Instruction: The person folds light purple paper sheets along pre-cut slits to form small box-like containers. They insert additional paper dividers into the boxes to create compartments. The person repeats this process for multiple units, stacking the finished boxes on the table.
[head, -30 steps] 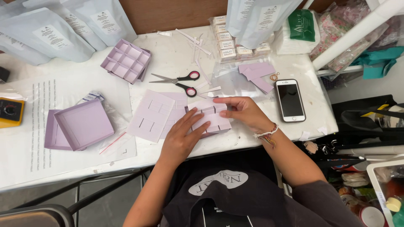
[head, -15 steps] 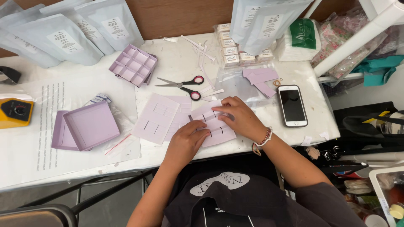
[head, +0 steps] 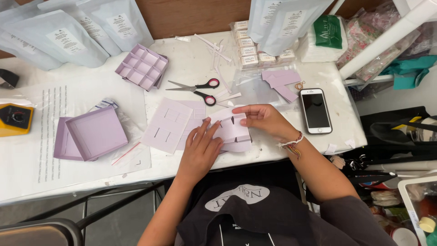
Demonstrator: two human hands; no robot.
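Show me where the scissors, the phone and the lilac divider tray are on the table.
scissors [head: 196, 89], head view, on the blades near the pivot.
phone [head: 315, 110], head view, middle of its dark screen.
divider tray [head: 140, 66], head view, on its central grid of cells.
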